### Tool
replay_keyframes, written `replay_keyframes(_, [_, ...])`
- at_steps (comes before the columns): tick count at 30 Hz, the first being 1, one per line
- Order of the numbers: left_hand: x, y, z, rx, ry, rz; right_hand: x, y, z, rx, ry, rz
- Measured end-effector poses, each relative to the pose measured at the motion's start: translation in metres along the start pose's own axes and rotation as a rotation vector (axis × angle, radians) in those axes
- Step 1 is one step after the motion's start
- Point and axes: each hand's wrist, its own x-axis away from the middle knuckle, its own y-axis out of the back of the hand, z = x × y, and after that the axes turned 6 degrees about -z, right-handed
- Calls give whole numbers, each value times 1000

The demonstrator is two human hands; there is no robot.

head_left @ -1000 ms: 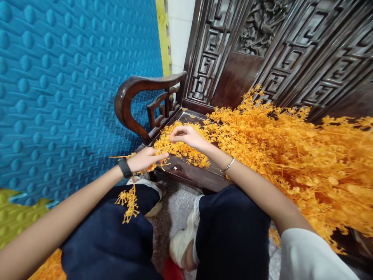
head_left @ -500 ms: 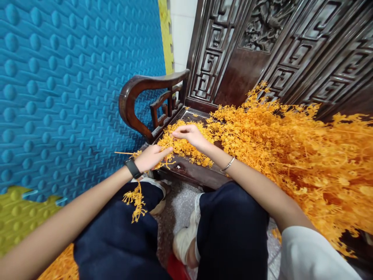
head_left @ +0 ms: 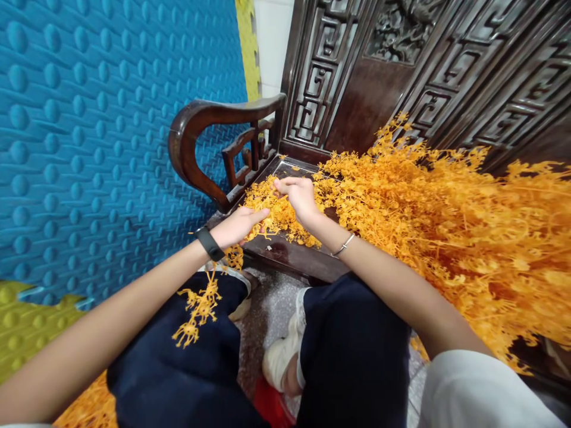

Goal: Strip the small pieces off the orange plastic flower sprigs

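A big heap of orange plastic flower sprigs covers the seat of a dark carved wooden bench. My left hand, with a black watch at the wrist, is closed on a bunch of orange sprigs that hangs down over my left knee. My right hand, with a thin bracelet on its wrist, is closed in a pinch on sprigs at the heap's near left end, just above my left hand's fingertips.
The bench's curved armrest stands left of my hands, its carved back behind the heap. A blue studded foam mat lines the wall at left. My dark-trousered knees and white shoes are below. More orange sprigs lie bottom left.
My right hand has lifted and drawn back slightly, pinching sprigs. My left hand rose a little toward it, and the hanging bunch swung lower over my knee.
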Motion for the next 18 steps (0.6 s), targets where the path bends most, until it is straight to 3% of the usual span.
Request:
replay_keyframes(5, [4,-5,-7,270,59,15,-1,-2,1,93,41,-63])
replay_keyframes(11, [8,-4,-4,396,66,121,-13,-7,3,129,40,15])
replay_keyframes(13, [15,-4,0,344,75,145,-32,6,2,116,23,-115])
replay_keyframes(16, [28,-3,10,200,55,183,-64,47,-8,113,42,-462])
replay_keyframes(18, [30,-2,17,84,-9,166,-77,75,-20,199,153,-467])
